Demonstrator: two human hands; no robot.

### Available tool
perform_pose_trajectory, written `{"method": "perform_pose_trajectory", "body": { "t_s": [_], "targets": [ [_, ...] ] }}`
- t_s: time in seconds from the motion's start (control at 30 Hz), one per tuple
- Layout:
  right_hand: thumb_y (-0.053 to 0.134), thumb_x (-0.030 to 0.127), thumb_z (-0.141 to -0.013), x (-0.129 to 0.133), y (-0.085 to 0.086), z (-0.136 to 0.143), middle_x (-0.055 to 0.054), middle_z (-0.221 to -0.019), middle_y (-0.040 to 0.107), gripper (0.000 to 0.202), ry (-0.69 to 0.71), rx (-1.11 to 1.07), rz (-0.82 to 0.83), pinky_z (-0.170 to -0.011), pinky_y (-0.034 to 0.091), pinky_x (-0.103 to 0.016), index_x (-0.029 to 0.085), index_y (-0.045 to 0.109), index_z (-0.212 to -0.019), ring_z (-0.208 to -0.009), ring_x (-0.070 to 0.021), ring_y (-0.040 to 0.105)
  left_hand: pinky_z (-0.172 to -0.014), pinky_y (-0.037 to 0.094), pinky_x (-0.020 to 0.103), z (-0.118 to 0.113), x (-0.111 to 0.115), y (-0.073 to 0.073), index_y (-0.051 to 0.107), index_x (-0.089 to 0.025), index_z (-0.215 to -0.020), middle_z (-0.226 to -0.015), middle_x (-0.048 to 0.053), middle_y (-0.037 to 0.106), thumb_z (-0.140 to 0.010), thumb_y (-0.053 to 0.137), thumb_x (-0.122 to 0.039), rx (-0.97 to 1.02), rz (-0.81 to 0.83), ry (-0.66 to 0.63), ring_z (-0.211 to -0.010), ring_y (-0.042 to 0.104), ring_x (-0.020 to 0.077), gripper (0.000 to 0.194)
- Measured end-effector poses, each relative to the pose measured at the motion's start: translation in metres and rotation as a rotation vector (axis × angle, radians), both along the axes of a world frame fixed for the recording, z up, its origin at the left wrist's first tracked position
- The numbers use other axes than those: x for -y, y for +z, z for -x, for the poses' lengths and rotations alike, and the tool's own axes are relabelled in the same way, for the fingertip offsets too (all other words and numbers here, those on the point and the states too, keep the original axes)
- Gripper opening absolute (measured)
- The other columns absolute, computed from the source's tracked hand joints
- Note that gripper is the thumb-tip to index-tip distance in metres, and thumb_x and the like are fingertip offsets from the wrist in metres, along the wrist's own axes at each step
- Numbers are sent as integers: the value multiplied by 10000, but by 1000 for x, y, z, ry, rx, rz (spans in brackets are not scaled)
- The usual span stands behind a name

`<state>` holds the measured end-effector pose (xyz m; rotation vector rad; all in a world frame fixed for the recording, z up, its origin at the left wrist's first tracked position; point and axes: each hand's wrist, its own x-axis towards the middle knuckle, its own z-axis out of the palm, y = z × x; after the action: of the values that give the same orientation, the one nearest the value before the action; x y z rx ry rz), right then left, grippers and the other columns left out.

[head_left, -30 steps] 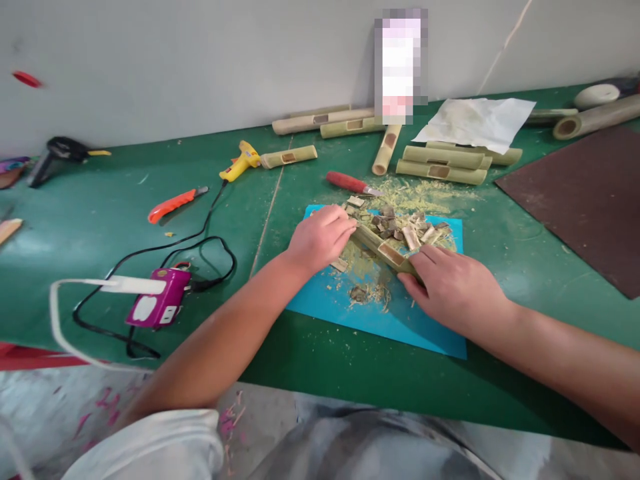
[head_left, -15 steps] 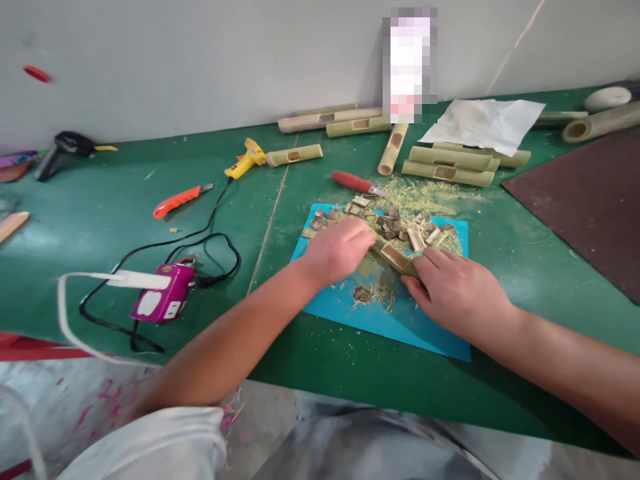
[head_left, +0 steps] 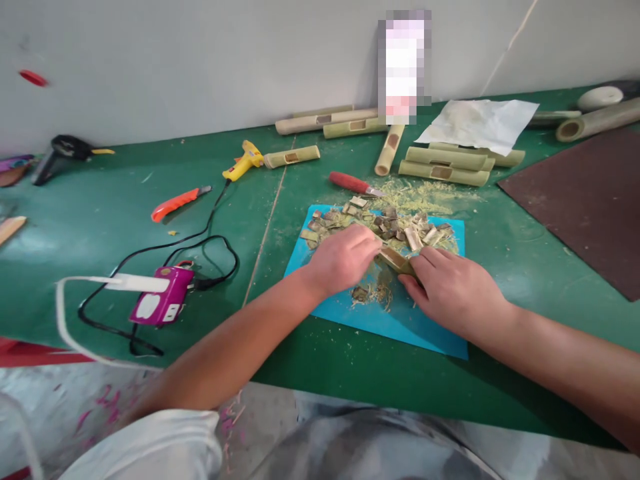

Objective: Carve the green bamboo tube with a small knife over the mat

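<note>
A short bamboo tube (head_left: 397,259) with a rectangular opening cut in its side lies aslant between my hands, above a blue sheet (head_left: 385,327). My right hand (head_left: 450,283) is wrapped round its right end, thumb beneath. Closed at the other end of the tube is my left hand (head_left: 345,259), its fingertips by the edge of the opening; whether it also pinches something small is hidden. Bamboo offcuts (head_left: 390,223) and shavings cover the sheet's far half, with a smaller heap (head_left: 370,293) just below the tube. Behind the sheet rests a red-handled knife (head_left: 353,183).
On the green table (head_left: 200,167) are a yellow glue gun (head_left: 244,162), an orange utility knife (head_left: 180,203) and a purple power adapter (head_left: 163,297) with cords. Cut bamboo tubes (head_left: 445,172), white paper (head_left: 477,125) and a brown board (head_left: 585,200) lie at the back and right.
My left hand has slid a little to the right along the tube, covering more of the opening's left end. My right hand keeps its grip. The view has shifted slightly.
</note>
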<state>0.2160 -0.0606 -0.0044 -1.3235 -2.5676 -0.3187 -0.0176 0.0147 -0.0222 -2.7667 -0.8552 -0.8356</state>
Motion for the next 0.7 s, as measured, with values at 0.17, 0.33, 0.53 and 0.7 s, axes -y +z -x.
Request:
{"method": "perform_pose_trajectory", "body": {
  "t_s": [0.17, 0.33, 0.53, 0.7],
  "targets": [
    [510, 284, -958, 0, 1, 1, -57, -698, 599, 270, 5, 13, -39, -596, 365, -311, 157, 637, -756, -657, -195, 580, -699, 496, 299, 3, -1, 0, 656, -146, -863, -826, 63, 654, -1005, 465, -192, 22, -57, 91, -756, 584, 164, 242],
    [508, 277, -960, 1, 1, 1, -55, -692, 597, 268, 14, 22, -64, -597, 376, -317, 161, 629, -750, -652, -201, 592, -703, 492, 300, 3, 0, 0, 651, -151, -865, -826, 63, 651, -1002, 459, -184, -7, -45, 67, -769, 579, 169, 238],
    [500, 284, -964, 1, 0, 0, -50, -692, 595, 275, 16, 41, -61, -596, 377, -314, 163, 629, -753, -644, -195, 592, -708, 488, 306, 3, -2, -2, 644, -156, -855, -836, 66, 640, -1020, 430, -200, -26, -13, 32, -780, 577, 168, 274],
    [488, 291, -970, 1, 1, 1, -56, -703, 604, 286, -6, 46, -33, -595, 367, -314, 161, 636, -763, -657, -198, 595, -680, 477, 299, 2, 5, -1, 646, -149, -858, -820, 68, 628, -1012, 435, -188, -18, -16, 80, -766, 569, 170, 264]
  ]
}}
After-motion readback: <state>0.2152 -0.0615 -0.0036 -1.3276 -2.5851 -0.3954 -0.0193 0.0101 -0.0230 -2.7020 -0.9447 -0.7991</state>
